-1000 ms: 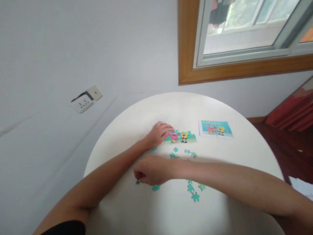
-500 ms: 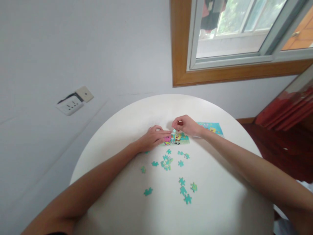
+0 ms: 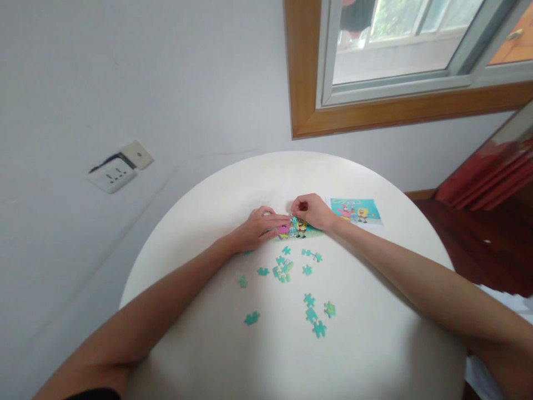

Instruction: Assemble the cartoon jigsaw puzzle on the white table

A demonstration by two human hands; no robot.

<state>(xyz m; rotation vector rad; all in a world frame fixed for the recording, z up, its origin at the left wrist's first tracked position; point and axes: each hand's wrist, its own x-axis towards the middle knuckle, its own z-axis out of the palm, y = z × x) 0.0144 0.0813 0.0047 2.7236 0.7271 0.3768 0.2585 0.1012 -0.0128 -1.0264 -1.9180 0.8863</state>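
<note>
A partly joined jigsaw puzzle (image 3: 300, 229) with cartoon figures, one pink and one yellow, lies on the white round table (image 3: 233, 355). My left hand (image 3: 257, 229) rests on its left side with the fingers stretched out flat, covering part of it. At the puzzle's far edge my right hand (image 3: 311, 210) pinches a small puzzle piece, mostly hidden by the fingertips. The piece appears to touch the joined part; whether it is locked in I cannot tell. Nearer to me lies a small pile of loose puzzle pieces (image 3: 283, 270).
A picture card (image 3: 353, 212) with the same cartoon figures lies beyond my right wrist. More loose pieces are scattered nearer, among them a teal piece (image 3: 252, 318) and a yellow-green piece (image 3: 330, 309). A wall with a socket (image 3: 112, 174) and a window stands behind the table.
My right hand has lowered the pinched piece onto the puzzle's far edge. My left hand stays flat on the puzzle. The view has shifted slightly, and more of the picture card shows.
</note>
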